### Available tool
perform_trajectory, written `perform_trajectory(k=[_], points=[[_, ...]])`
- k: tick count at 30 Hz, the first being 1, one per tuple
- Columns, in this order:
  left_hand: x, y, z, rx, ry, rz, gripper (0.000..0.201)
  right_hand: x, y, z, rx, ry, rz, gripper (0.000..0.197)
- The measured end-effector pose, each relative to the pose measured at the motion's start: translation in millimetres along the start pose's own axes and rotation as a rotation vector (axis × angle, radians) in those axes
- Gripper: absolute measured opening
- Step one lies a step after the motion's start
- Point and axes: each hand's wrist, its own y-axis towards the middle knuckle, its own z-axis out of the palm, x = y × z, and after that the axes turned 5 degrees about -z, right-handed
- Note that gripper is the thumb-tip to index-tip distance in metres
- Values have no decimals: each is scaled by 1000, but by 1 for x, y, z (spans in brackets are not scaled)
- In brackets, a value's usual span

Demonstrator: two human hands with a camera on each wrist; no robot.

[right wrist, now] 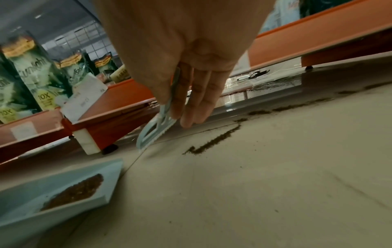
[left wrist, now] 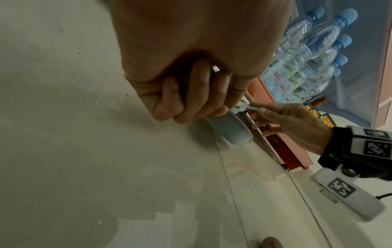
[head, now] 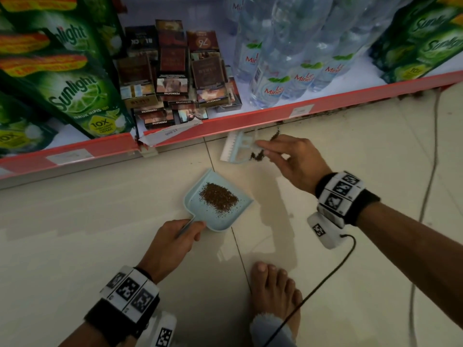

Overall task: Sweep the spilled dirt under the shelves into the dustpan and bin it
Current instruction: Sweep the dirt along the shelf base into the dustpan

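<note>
Currently mid-sweep. Left hand (head: 175, 237) grips the dustpan (head: 220, 216) handle; pan sits flat on the floor (head: 100, 234), one dirt pile in it. Right hand (head: 295, 161) pinches the small brush (head: 238, 147) at the shelf edge (head: 250, 118). A dirt trail (right wrist: 214, 140) remains on the floor. Next: probably drag that trail to the pan lip, then bin.

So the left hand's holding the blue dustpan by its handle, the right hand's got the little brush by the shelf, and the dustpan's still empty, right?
Not quite: the dustpan is not empty. The head view shows a pile of brown dirt in it. The left hand does hold its handle, and the right hand holds the brush.
</note>
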Motion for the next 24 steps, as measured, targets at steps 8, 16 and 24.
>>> perform_trajectory(k=[8, 16, 24], points=[[2, -2, -8, -38, -33, -24, 42, -48, -25, -33, 137, -141, 47, 28], [-7, 3, 1, 15, -16, -8, 43, -58, -28, -47, -38, 101, 133, 25], [-15, 11, 2, 20, 35, 10, 41, -24, 26, 3, -34, 19, 211, 28]])
